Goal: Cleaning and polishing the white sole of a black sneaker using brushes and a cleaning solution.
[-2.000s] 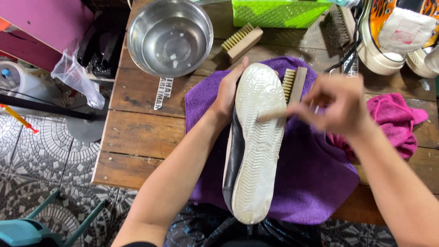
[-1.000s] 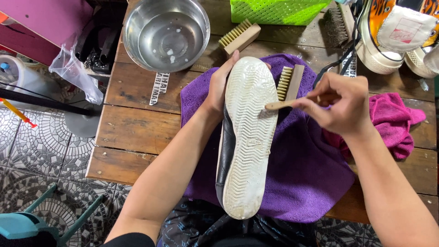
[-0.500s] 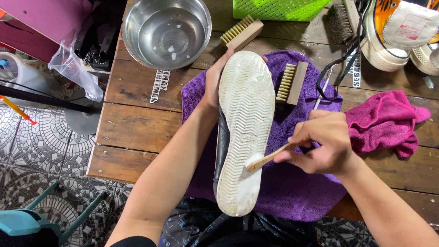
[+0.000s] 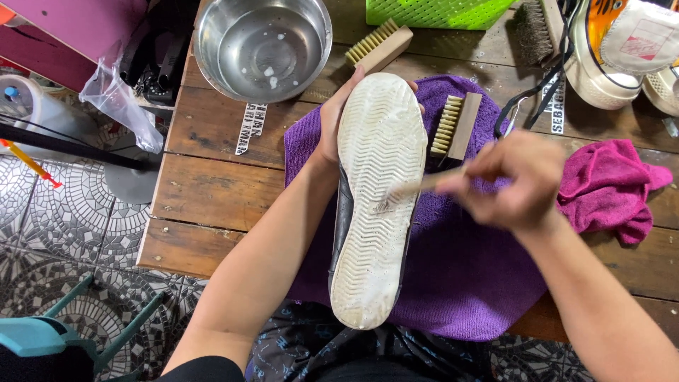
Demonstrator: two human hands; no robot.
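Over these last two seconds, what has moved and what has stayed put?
The right hand carried its small brush from the toe end of the shoe's white sole down toward the heel, then back up to the middle, where its blurred bristles meet the tread. Nothing was picked up or released. The left hand stays clamped on the toe; the purple towel, steel bowl and spare brushes lie as before.

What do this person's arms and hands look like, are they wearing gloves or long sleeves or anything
Both hands are bare: no gloves on the left hand or the right hand, which is motion-blurred. Both forearms are uncovered, with no watch or bracelet showing at either wrist. Rings cannot be ruled out given the blur. A dark sleeve edge, apparently black, shows at the left upper arm; no sleeve is visible on the right arm.
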